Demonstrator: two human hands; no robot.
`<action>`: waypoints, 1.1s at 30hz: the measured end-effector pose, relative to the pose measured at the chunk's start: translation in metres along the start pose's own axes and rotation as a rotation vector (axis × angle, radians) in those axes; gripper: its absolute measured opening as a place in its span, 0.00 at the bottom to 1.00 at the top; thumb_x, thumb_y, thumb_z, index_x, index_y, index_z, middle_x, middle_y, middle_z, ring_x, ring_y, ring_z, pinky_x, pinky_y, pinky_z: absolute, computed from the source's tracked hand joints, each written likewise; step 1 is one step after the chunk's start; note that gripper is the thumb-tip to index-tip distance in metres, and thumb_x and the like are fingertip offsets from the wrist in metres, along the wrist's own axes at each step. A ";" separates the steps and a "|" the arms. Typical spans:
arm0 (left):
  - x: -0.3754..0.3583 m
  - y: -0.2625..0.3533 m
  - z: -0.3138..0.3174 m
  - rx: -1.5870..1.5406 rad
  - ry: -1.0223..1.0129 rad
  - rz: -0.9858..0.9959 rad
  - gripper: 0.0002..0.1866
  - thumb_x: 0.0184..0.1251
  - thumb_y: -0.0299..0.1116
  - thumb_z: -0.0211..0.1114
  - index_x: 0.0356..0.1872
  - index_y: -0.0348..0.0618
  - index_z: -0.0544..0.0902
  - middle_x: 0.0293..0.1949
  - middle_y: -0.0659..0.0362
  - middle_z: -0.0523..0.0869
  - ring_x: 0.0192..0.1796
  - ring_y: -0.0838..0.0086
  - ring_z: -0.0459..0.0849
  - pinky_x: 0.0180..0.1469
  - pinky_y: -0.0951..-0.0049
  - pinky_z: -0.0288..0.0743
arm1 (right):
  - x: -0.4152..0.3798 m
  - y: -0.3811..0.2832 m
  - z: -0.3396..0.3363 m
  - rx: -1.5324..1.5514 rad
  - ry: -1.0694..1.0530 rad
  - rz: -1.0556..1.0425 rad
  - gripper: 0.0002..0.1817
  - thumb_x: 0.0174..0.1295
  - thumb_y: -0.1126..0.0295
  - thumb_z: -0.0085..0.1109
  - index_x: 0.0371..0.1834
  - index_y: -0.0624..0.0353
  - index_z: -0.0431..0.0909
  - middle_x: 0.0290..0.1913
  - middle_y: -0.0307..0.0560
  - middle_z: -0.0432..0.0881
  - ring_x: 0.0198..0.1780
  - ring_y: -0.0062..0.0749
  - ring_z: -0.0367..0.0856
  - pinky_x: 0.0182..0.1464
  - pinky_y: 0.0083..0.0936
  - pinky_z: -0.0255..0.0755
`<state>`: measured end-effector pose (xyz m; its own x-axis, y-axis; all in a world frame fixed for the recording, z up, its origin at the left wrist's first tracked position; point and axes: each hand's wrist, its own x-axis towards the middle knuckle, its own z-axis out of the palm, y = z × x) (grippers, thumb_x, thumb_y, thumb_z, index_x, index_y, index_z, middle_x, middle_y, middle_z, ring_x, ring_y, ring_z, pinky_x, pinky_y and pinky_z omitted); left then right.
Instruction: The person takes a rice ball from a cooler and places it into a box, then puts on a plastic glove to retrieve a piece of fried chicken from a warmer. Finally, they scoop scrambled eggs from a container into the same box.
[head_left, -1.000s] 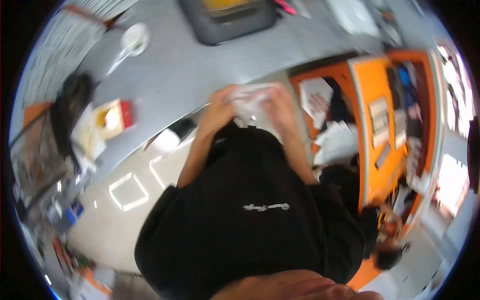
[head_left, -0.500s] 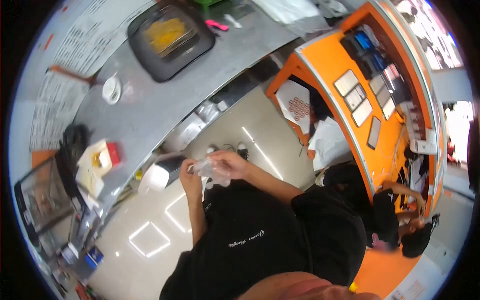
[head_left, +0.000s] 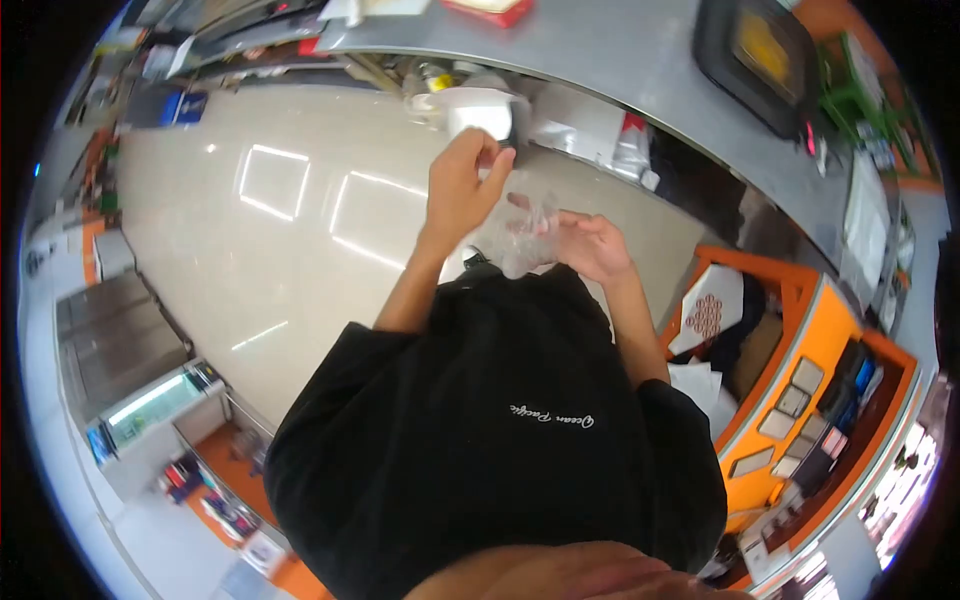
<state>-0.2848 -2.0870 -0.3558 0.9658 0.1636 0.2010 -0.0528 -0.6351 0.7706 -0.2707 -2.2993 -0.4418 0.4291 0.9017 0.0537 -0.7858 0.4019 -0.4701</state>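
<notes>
In front of my black shirt hangs a thin clear plastic glove [head_left: 528,235], crumpled and partly see-through. My left hand [head_left: 465,185] is closed at its upper left edge, the thumb pressed toward the curled fingers. On the other side is my right hand [head_left: 597,248], palm partly turned up and fingers stretched toward the plastic. Some of its fingertips seem to lie behind or inside the film; blur hides which.
A metal counter [head_left: 610,50] runs along the top, bearing a black tray [head_left: 715,50] with yellow food. Below it stands a white-lined bin [head_left: 475,108]. An orange display counter [head_left: 790,400] with phones is at right. Shiny tiled floor [head_left: 300,220] stretches left.
My view has swung round, so the counter now runs across the top. My hands have moved apart, and the plastic is spread between them. My right hand's fingers have straightened.
</notes>
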 end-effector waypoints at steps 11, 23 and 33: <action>-0.148 -0.093 -0.127 0.102 0.458 -0.062 0.09 0.56 0.19 0.66 0.38 0.38 0.79 0.36 0.53 0.82 0.34 0.59 0.84 0.34 0.65 0.78 | 0.187 0.178 0.111 -0.150 0.412 -0.099 0.28 0.70 0.71 0.43 0.72 0.70 0.60 0.72 0.55 0.66 0.71 0.41 0.68 0.70 0.32 0.62; -0.180 -0.199 -0.238 0.230 0.920 -0.194 0.09 0.54 0.21 0.69 0.36 0.40 0.80 0.33 0.54 0.81 0.38 0.58 0.80 0.39 0.61 0.74 | 0.340 0.271 0.134 -0.138 0.049 0.047 0.29 0.60 0.68 0.47 0.65 0.71 0.70 0.67 0.56 0.72 0.64 0.42 0.74 0.67 0.37 0.67; -0.112 -0.345 -0.381 0.101 0.815 -0.287 0.04 0.60 0.21 0.66 0.35 0.36 0.81 0.32 0.50 0.80 0.32 0.59 0.83 0.35 0.67 0.76 | 0.579 0.362 0.129 -0.206 0.281 0.212 0.25 0.76 0.55 0.46 0.69 0.57 0.66 0.62 0.45 0.76 0.60 0.35 0.77 0.55 0.36 0.76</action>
<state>-0.4710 -1.5984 -0.4138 0.4534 0.7929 0.4072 0.2252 -0.5439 0.8084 -0.3645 -1.6106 -0.4671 0.3945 0.8711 -0.2926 -0.7767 0.1459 -0.6128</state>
